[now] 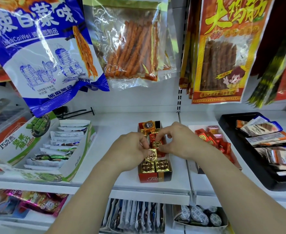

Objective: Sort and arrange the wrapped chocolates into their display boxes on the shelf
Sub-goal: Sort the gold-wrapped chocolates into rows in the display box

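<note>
Head view. White shelf (125,184), mid level. A narrow red display box (155,178), front panel reading "Fileo", stands at centre, long axis running away from the camera.

Both hands are over the middle of the box. Left hand (130,149): fingers pinched on a gold-wrapped chocolate (151,155), tilted, low in the box just behind the front row. Right hand (177,141): fingers closed on a second gold chocolate (156,144), held above the red interior, not yet seated.

Done, as far as it shows: two gold chocolates (154,166) lie flat and side by side in the front row, medallions up, touching the front wall. At the far end of the box sit an orange-labelled piece (148,126) and a few loose gold ones, not squared up.

Left to do, by my reading: the middle of the box is largely bare red card, so the rows between front and back need filling. The two held pieces look meant for the second row.

To the right, close beside it, a white tray of red and pink wrapped chocolates (213,139) lies jumbled, pieces at all angles; it looks unsorted. Whether any belong in the red box I cannot tell.

Further right a black tray (226,125) of flat bars; to the left a green-and-white box (71,173) of wrapped bars, standing in order. Neither looks like part of the job in hand.

Judgement: early to middle stage.
</note>
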